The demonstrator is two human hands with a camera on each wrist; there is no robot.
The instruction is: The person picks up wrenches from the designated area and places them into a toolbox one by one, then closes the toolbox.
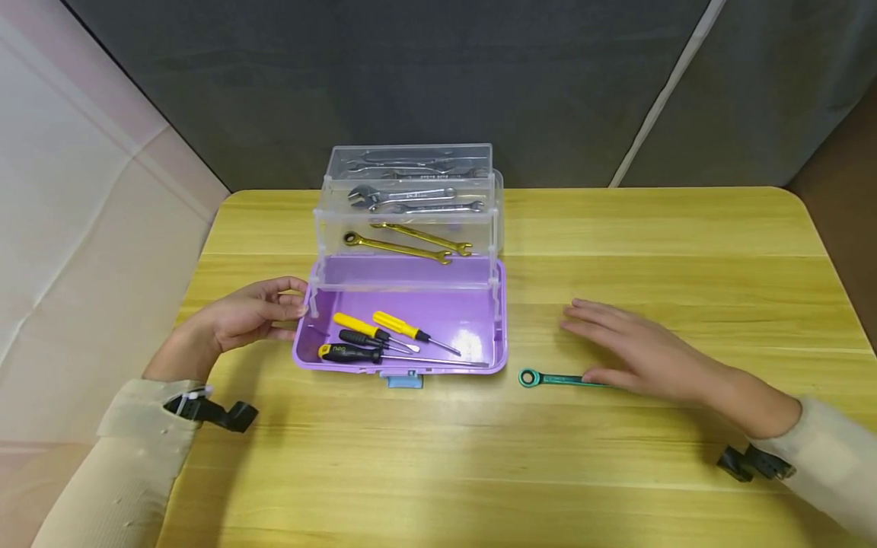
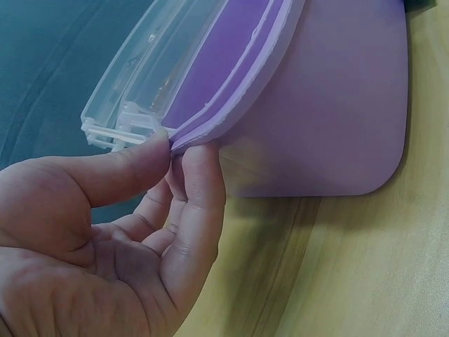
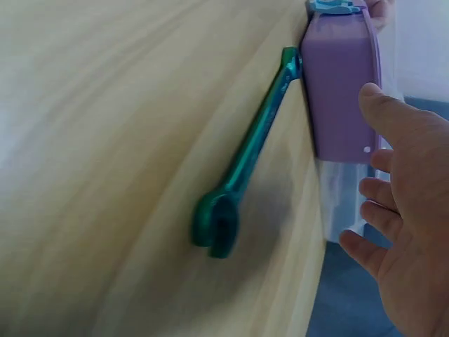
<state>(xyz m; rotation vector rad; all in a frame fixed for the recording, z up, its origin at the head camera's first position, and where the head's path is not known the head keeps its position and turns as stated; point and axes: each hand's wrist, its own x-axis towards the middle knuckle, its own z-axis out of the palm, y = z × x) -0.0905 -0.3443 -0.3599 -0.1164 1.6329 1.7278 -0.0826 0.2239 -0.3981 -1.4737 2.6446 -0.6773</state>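
Screwdrivers [image 1: 356, 354] in toolbox [image 1: 452, 304]; wrench [image 1: 563, 379] right

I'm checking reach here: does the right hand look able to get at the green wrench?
Likely yes: the right hand is empty and near the green wrench, which lies on the table with nothing on top.

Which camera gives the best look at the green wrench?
The right wrist view: the green combination wrench shows from end to end, uncovered. In the head view, the right hand hides its open end, leaving the ring end and part of the shaft. It isn't discernible in the left wrist view.
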